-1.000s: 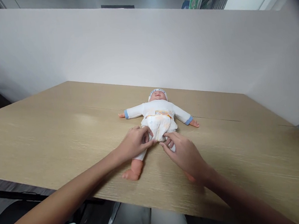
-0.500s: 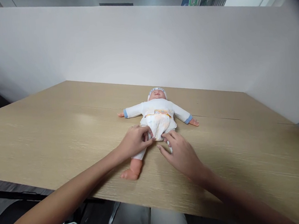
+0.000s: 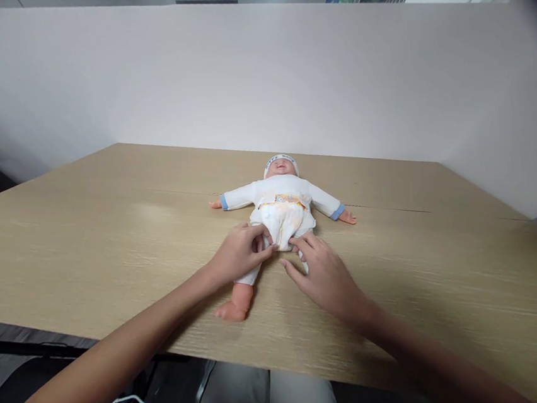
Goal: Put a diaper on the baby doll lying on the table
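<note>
Baby doll [image 3: 281, 194] lies face-up mid table [image 3: 109, 223], arms spread. L hand [image 3: 240, 255] pinches lower edge of its diaper [image 3: 284, 222]; R hand [image 3: 323, 275] unclenched, fingertips touching diaper's bottom, thumb apart, covering one leg

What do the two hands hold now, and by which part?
The left hand pinches the diaper on the doll at its lower edge, beside the leg. The right hand only rests fingertips on that edge, with no clear grip.
</note>
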A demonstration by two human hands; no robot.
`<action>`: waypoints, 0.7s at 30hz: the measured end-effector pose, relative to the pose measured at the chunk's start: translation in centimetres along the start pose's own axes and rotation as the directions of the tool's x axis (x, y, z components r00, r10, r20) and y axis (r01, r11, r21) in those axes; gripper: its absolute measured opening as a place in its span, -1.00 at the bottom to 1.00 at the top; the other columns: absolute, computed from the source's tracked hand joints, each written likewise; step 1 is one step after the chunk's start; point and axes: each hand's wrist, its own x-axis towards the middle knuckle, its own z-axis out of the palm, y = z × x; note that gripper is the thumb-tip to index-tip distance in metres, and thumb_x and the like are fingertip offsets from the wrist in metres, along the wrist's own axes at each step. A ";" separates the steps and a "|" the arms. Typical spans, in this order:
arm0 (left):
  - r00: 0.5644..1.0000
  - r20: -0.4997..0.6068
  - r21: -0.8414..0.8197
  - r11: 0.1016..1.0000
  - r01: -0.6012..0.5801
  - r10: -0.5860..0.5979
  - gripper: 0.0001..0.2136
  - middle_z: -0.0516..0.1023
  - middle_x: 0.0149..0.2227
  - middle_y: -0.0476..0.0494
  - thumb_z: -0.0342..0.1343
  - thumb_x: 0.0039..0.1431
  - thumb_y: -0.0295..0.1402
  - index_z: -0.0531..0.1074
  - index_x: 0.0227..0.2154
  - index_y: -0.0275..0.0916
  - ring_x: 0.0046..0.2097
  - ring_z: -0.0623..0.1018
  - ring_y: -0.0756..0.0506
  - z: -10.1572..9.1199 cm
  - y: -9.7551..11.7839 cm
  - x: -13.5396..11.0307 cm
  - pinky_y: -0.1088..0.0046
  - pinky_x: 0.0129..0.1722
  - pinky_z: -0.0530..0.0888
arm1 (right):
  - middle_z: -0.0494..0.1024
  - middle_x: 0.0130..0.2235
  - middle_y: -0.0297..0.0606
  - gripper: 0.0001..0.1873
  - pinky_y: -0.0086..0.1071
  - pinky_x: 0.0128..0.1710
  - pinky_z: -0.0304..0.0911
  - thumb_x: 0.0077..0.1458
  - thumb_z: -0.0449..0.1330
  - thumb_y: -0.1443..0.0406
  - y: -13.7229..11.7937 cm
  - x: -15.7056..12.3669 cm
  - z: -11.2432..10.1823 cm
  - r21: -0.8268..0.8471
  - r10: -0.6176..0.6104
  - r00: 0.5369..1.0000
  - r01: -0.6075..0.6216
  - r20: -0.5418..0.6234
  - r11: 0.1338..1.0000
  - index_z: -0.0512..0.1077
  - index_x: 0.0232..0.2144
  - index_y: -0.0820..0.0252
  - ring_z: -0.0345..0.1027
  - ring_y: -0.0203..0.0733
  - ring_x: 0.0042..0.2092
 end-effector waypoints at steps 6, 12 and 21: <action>1.000 -0.002 -0.005 1.000 0.010 -0.010 -0.81 0.46 -0.45 -0.03 0.25 0.27 -0.19 0.48 -0.35 -0.18 -0.31 0.42 -0.12 0.0 0.0 -0.1 0.37 -0.27 0.28 | 0.50 -0.11 -0.15 -0.79 -0.12 -0.07 0.37 0.27 0.25 0.26 -0.2 0.0 -0.2 -0.010 0.007 1.000 -0.007 0.017 1.000 0.45 -0.05 0.15 0.44 0.04 -0.05; 1.000 0.015 0.017 1.000 0.016 -0.016 -0.80 0.48 -0.43 -0.02 0.24 0.28 -0.18 0.47 -0.34 -0.19 -0.28 0.44 -0.11 -0.2 0.4 -0.1 0.39 -0.26 0.28 | 0.50 -0.08 -0.14 -0.79 -0.11 -0.06 0.39 0.28 0.23 0.27 -0.2 0.0 -0.2 -0.026 0.012 1.000 -0.011 0.026 1.000 0.46 -0.04 0.16 0.44 0.04 -0.03; 0.997 -0.001 0.108 0.991 -0.078 0.078 -0.79 0.44 -0.44 -0.01 0.19 0.30 -0.24 0.39 -0.41 -0.20 -0.27 0.42 -0.11 0.2 0.0 0.1 0.35 -0.21 0.27 | 0.48 0.02 -0.09 -0.80 -0.05 0.06 0.40 0.28 0.23 0.29 -0.2 -0.2 0.0 0.032 0.000 1.000 0.000 -0.009 0.999 0.45 -0.04 0.15 0.43 0.06 0.06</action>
